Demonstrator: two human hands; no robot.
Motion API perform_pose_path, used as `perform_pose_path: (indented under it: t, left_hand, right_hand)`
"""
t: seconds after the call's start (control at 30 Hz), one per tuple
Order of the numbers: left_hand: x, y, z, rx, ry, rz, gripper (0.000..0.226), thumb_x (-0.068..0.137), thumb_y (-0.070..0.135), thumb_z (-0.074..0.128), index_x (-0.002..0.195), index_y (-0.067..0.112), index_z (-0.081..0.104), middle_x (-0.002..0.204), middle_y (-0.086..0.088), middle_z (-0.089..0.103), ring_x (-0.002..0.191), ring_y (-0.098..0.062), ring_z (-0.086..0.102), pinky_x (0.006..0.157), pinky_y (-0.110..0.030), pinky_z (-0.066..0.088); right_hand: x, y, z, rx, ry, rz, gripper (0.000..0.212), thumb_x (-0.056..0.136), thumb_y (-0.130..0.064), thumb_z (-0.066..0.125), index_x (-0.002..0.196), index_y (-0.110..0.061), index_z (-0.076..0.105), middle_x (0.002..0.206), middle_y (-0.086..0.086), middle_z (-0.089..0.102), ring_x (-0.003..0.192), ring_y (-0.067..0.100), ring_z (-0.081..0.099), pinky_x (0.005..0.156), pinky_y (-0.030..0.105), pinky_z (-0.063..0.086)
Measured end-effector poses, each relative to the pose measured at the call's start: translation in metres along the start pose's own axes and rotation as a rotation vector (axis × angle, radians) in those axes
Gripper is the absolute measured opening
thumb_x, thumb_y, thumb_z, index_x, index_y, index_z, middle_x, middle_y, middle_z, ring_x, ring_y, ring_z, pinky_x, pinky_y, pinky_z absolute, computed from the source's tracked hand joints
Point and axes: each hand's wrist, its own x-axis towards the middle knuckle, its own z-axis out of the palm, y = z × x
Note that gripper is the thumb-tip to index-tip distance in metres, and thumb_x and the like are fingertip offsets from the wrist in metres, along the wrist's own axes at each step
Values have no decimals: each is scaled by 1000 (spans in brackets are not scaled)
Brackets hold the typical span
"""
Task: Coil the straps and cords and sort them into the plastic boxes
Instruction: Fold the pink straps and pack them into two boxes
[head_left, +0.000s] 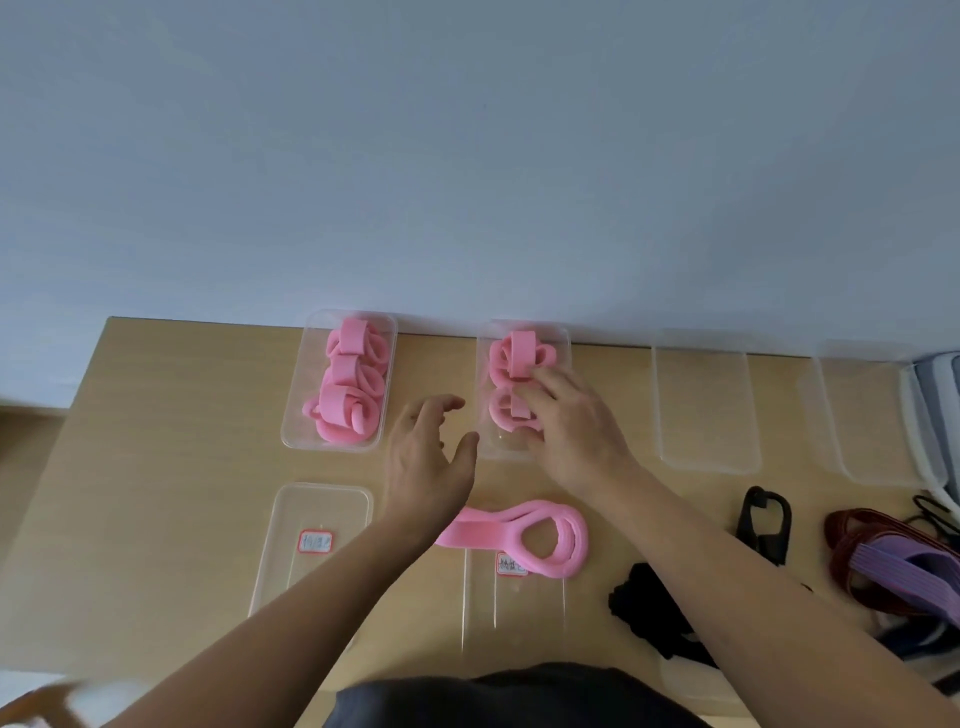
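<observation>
Head view: wooden table (156, 467). On far side, left box (293, 421) with three pink coils (348, 395); middle box (563, 340) with two. Right hand (571, 426) in middle box, bent fingers touching near coil (501, 411), grip cannot be told. Left hand (431, 462) between boxes, fingers apart, empty. Loose pink strap (519, 535) at near centre, between forearms.

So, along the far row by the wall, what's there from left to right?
Full box of pink coils, half-full box with the right hand on its coils, empty box, last empty box.
</observation>
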Motion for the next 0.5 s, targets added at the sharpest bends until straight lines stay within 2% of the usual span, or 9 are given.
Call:
perform_pose_path:
  t: [0.1, 0.17, 0.23, 0.3, 0.33, 0.4, 0.5]
  left_hand:
    - [-16, -9, -5, 37, 42, 193, 33, 83, 0, 77, 114, 8, 70, 113, -4, 66, 101, -21, 60, 84, -39, 55]
    - [-26, -11, -6, 66, 21, 288, 29, 80, -3, 78, 107, 7, 72, 107, -5, 67, 100, -21, 60, 88, -26, 47]
    - [-35, -12, -7, 79, -45, 350, 26, 78, -4, 79, 101, 6, 74, 102, -6, 69, 99, -25, 63, 89, -20, 40]
    - [-42, -9, -9, 94, -113, 392, 25, 75, -5, 80, 96, 7, 76, 98, -6, 71, 97, -29, 65, 86, -24, 43]
    - [-45, -8, -10, 100, -143, 406, 24, 74, -5, 81, 95, 7, 76, 97, -6, 73, 96, -30, 66, 84, -27, 44]
    - [-49, -7, -14, 112, -200, 421, 23, 75, -4, 80, 94, 8, 77, 96, -6, 74, 97, -32, 67, 82, -29, 44]
    - [-50, -8, -20, 146, -313, 404, 30, 80, 6, 77, 110, 10, 75, 112, -6, 73, 111, -31, 62, 91, -27, 39]
  right_hand:
    - [-34, -8, -10, 21, 233, 97, 19, 77, -9, 79, 94, -8, 72, 89, 6, 68, 83, 30, 59, 69, 37, 51]
    - [-60, -12, -11, -4, 195, 188, 9, 80, -12, 75, 79, -10, 66, 72, 1, 61, 70, 27, 55, 57, 31, 41]
    - [-79, -13, -2, -77, -46, 316, 19, 88, -23, 65, 74, -16, 55, 72, -3, 54, 72, 23, 52, 59, 29, 34]
    - [-90, -14, 9, -211, -271, 378, 17, 94, -34, 55, 88, -18, 58, 90, 0, 56, 87, 23, 54, 67, 31, 39]
    - [-94, -16, 13, -247, -332, 406, 20, 96, -35, 52, 98, -17, 60, 100, 2, 57, 96, 22, 55, 74, 31, 43]
    - [-97, -18, 16, -204, -328, 453, 21, 96, -32, 52, 105, -16, 61, 107, 4, 56, 102, 24, 54, 80, 33, 45]
    - [-99, -27, 8, -46, -189, 477, 4, 87, -22, 58, 86, -19, 55, 88, 0, 59, 83, 22, 55, 64, 30, 39]
